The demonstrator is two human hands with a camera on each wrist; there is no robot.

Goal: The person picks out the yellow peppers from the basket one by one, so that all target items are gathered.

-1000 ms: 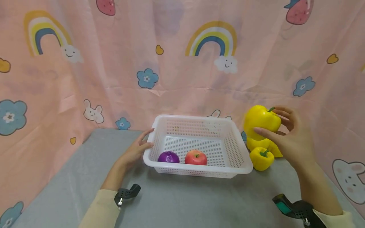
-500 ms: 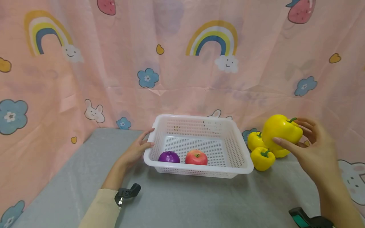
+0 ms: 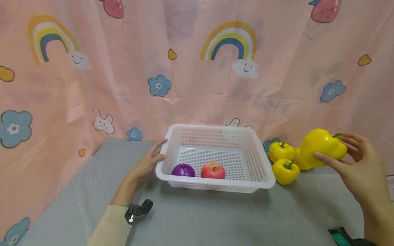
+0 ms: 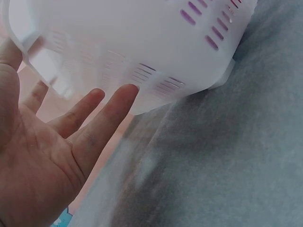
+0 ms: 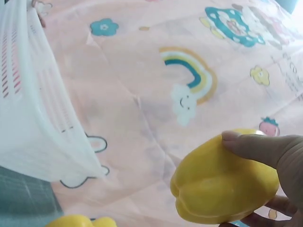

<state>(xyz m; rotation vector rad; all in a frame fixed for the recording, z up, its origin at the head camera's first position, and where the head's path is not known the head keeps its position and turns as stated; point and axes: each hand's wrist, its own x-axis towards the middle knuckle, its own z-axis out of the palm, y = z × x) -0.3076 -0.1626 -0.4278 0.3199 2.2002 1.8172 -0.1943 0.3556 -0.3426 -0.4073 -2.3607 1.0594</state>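
My right hand (image 3: 364, 164) holds a large yellow bell pepper (image 3: 321, 147) off the table, thumb on its near side and fingers at its stem end. In the right wrist view the same pepper (image 5: 222, 182) lies sideways in the grip. At the left side of a white plastic basket (image 3: 215, 184), my left hand (image 3: 147, 164) holds the rim. The left wrist view shows several fingers (image 4: 90, 123) against the basket's outer wall (image 4: 118, 42). Inside the basket sit a purple onion-like vegetable (image 3: 183, 170) and a red apple (image 3: 213, 170).
Close by the basket's right side are more yellow bell peppers, one in front (image 3: 284, 172), one behind (image 3: 281, 152) and one (image 3: 301, 160) partly hidden by the held pepper. A grey cloth (image 3: 200, 218) covers the table, with a pink patterned curtain (image 3: 197, 106) behind.
My right hand has carried the large pepper rightward and lower, away from the basket, uncovering the peppers behind it. The left hand stays at the basket's rim.
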